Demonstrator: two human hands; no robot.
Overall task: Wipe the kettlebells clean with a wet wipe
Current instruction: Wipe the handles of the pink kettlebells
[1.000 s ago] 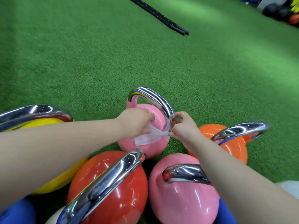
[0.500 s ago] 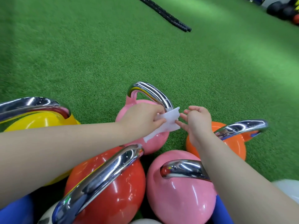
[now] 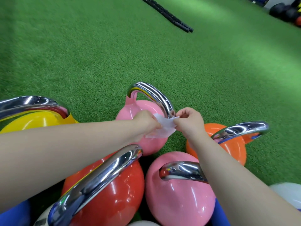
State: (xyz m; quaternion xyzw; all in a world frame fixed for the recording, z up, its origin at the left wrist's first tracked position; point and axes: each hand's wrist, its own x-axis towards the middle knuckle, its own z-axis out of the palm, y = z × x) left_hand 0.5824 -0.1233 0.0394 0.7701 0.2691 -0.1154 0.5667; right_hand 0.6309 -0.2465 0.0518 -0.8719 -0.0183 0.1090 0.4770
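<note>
Fingers (image 3: 154, 122) of the left hand (image 3: 144, 120) are curled and pinch the left part of the wet wipe (image 3: 162, 128); those of the right hand (image 3: 189, 121) pinch its right edge, so the white sheet hangs between both hands, just above the near-right shoulder of the far pink kettlebell (image 3: 145, 128), beside the foot of its chrome handle (image 3: 156, 97). Wipe looks thin, limp, damp, near weightless: it will fold and cling, best held by edges or bunched into a pad under the fingertips. Kettlebell judged heavy and rigid; glossy coat and polished handle probably slick once wet, so wiping pressure should not shift it, and any lifting belongs at the handle. It stands upright on the green turf (image 3: 81, 54), touching or just beside the red kettlebell (image 3: 110, 193) and the near pink kettlebell (image 3: 175, 198); orange kettlebell (image 3: 231, 149) to the right, yellow kettlebell (image 3: 37, 119) to the left. Both forearms reach forward from the near edge and converge, wrists roughly level, knuckles up. Black rope (image 3: 166, 13) lies far off on the turf.
</note>
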